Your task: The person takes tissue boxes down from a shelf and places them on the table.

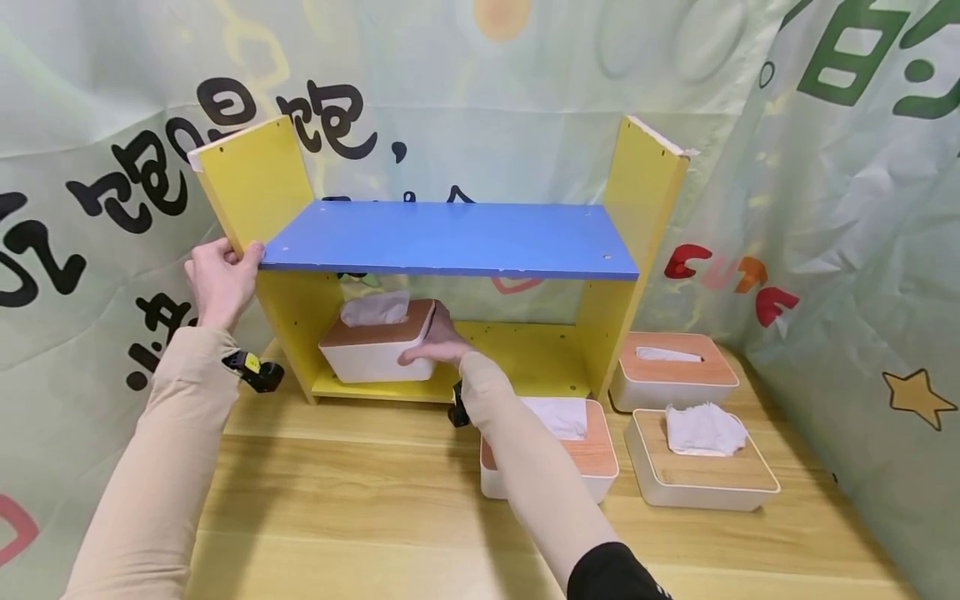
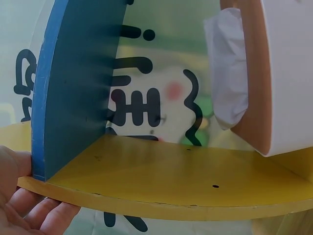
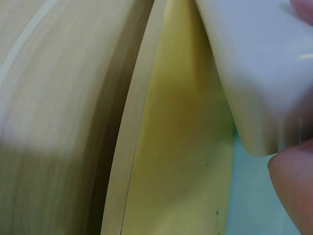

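My right hand grips the right end of a tissue box with a white body, a brown wood lid and a white tissue sticking out. This box is inside the lower left compartment of a yellow and blue shelf, close over its yellow bottom board. From the right wrist view, a finger lies against the lower corner of the white box. My left hand holds the shelf's left side panel where the blue board meets it. In the left wrist view its fingers curl around the yellow panel's edge.
Below the shelf's right half, another tissue box is partly hidden by my right forearm. Two more stand to the right: a wood-lidded box in front and a tissue box behind, beside the shelf. A printed cloth hangs behind the wooden table.
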{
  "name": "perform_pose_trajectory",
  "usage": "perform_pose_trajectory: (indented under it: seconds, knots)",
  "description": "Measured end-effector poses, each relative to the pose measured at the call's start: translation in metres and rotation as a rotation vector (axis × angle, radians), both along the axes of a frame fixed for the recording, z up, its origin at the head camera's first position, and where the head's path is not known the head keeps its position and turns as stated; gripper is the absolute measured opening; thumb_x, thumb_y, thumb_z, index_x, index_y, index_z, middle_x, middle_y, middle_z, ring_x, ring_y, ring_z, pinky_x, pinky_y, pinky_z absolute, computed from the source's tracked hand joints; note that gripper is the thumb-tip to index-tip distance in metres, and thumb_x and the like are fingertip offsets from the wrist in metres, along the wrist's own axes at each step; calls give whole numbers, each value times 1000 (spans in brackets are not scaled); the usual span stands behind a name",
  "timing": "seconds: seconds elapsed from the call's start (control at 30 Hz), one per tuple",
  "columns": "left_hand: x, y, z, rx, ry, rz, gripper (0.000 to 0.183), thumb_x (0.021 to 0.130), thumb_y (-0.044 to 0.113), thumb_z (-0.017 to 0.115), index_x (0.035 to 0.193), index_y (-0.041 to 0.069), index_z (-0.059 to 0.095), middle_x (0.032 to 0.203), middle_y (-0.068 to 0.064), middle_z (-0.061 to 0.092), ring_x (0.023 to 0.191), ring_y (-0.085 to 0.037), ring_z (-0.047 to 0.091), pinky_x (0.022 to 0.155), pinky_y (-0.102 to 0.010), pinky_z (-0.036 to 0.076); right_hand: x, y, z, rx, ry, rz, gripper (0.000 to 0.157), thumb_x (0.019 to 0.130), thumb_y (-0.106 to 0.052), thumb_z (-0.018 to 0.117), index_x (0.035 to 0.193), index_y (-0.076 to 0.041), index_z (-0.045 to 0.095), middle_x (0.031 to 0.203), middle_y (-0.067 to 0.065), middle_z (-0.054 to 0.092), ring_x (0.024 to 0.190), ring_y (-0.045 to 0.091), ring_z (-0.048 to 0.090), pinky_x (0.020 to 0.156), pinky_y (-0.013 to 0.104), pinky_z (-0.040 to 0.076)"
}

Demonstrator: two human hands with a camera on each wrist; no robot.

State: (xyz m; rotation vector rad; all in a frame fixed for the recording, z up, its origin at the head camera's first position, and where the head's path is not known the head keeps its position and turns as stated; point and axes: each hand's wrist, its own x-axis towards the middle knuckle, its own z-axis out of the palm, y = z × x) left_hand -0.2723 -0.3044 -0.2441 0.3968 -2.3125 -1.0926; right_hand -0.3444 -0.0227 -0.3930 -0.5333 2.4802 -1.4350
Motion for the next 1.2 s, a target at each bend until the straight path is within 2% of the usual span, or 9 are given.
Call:
perform_pose_trajectory:
  seconds: [0.2, 0.37, 0.63, 0.73, 0.87, 1.07, 1.2]
  knots:
    - [0, 0, 2, 9, 7, 9, 47, 97, 41, 58, 129, 7, 69, 49, 45, 35, 97, -4, 37, 90, -24, 32, 5, -3, 9, -70, 10, -9, 134, 67, -14, 88, 162, -13, -7, 171, 12, -1, 157, 28, 13, 127, 43, 22]
    - [0, 0, -1, 14, 9, 14, 47, 97, 42, 58, 127, 8, 69, 49, 46, 35, 99, -6, 39, 96, -29, 33, 5, -1, 8, -112, 14, -21, 135, 63, -9, 88, 162, -13, -3, 170, 13, 6, 155, 29, 18, 126, 46, 23]
    - [-1, 1, 0, 3, 1, 18, 46, 97, 41, 59, 128, 9, 69, 50, 46, 35, 96, -5, 40, 87, -22, 31, 5, 5, 12, -114, 17, -31, 134, 61, -6, 88, 162, -14, 1, 168, 12, 12, 152, 29, 23, 126, 45, 23]
    - [-1, 1, 2, 1, 3, 24, 46, 97, 41, 59, 128, 9, 69, 49, 46, 35, 95, -4, 39, 85, -21, 31, 5, 9, 15, -149, 15, -27, 133, 61, -5, 87, 162, -14, 1, 167, 13, 13, 150, 30, 26, 125, 44, 26]
    - [-1, 1, 2, 0, 2, 22, 46, 97, 41, 59, 129, 10, 69, 50, 46, 34, 97, -5, 40, 88, -23, 32, 6, 13, 17, -206, 9, -20, 133, 62, -4, 86, 162, -14, 0, 167, 13, 12, 148, 30, 28, 123, 42, 30]
    - [0, 1, 1, 15, -3, 16, 47, 97, 42, 59, 129, 9, 68, 50, 44, 33, 102, -8, 40, 99, -31, 33, 13, 16, 22, -216, -5, -11, 135, 64, -6, 86, 162, -16, -6, 169, 12, 4, 152, 30, 22, 124, 44, 28]
    - [0, 2, 0, 10, 0, 17, 47, 97, 41, 59, 128, 8, 69, 49, 45, 34, 100, -7, 39, 99, -32, 33, 17, 19, 25, -240, -2, -5, 135, 63, -5, 86, 162, -15, -5, 169, 12, 5, 153, 30, 22, 124, 44, 28]
